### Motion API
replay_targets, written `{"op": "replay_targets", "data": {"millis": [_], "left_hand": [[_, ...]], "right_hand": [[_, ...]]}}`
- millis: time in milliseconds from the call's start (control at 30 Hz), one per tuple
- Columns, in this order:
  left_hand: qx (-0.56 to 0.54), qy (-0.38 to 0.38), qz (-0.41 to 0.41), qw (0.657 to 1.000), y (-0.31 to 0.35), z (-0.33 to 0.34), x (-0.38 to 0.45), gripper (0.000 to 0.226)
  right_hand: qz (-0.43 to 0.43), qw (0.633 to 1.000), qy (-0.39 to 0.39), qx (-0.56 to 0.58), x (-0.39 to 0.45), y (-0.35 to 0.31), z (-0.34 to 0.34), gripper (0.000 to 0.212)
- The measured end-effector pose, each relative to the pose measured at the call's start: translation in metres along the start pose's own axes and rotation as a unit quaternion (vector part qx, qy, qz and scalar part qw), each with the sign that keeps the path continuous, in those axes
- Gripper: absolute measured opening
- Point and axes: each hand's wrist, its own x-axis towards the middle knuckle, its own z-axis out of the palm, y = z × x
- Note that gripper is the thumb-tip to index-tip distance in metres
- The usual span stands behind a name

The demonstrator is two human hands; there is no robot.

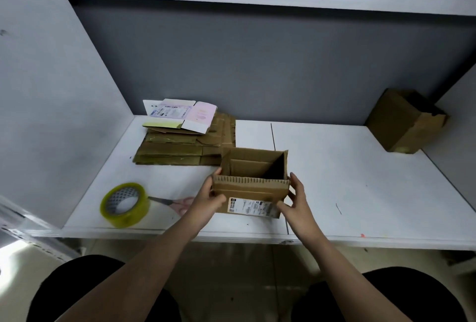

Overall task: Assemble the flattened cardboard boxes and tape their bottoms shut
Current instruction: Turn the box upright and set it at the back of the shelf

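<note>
Our left hand had its fingers curled round the left end of the open box, thumb up near the top corner and the rest wrapped under the near wall. Our right hand gripped the opposite end the same way, fingertips pinching the near right corner beside the shipping label. Both sets of fingers were clamped on cardboard, not spread free.

The box sat at the centre of the white desk, close to the near edge, its mouth facing up; whether it rested on the desk or hung just above it we could not tell. Inner flaps showed inside, so we judged the bottom folded but not yet taped.

It looked light, thin-walled corrugated stock, stiff along the flutes yet easy to rack out of square. Holding it at the two end walls near the corners, where the folds brace it, seemed the soundest grip; squeezing mid-panel would likely buckle it.

At nine o'clock from the box lay the tape roll, with the scissors between roll and left wrist. At eleven o'clock was the stack of flattened boxes. At two o'clock, well apart, an assembled box lay in the corner.
</note>
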Motion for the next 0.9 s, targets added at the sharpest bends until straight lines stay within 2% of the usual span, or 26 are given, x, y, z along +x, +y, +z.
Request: {"op": "replay_targets", "data": {"millis": [133,267,367,433,467,533,667,800,900], "left_hand": [[-0.032,0.028,-0.017,0.999,-0.007,-0.004,0.009,0.054],[-0.044,0.04,-0.04,0.997,-0.006,-0.007,0.016,0.05],[-0.088,0.124,-0.07,0.986,-0.004,-0.002,0.014,0.065],[-0.087,0.207,-0.075,0.971,0.01,0.012,-0.004,0.064],[-0.089,0.222,-0.074,0.968,0.014,0.023,-0.015,0.061],[-0.105,0.187,-0.07,0.974,0.018,0.048,-0.035,0.065],[-0.099,0.077,-0.067,0.99,0.025,0.081,-0.043,0.079],[-0.088,0.051,-0.053,0.993,0.031,0.081,-0.023,0.081],[-0.072,0.059,-0.036,0.995,0.022,0.069,-0.009,0.073]], "right_hand": [[-0.007,0.994,-0.05,-0.094,-0.004,0.014,0.003,0.074],[-0.007,0.994,-0.055,-0.095,-0.005,0.016,0.007,0.069],[-0.009,0.999,0.005,-0.053,-0.004,0.013,0.006,0.049],[-0.012,0.995,0.085,-0.045,0.002,0.01,0.004,0.042],[-0.017,0.992,0.115,-0.052,0.007,0.006,0.003,0.043],[-0.026,0.99,0.117,-0.07,0.023,-0.008,0.0,0.051],[-0.009,0.993,-0.005,-0.117,0.051,-0.028,-0.002,0.06],[-0.023,0.968,0.057,-0.243,0.048,-0.022,-0.003,0.038],[-0.045,0.958,0.069,-0.275,0.031,-0.013,-0.005,0.027]]}}
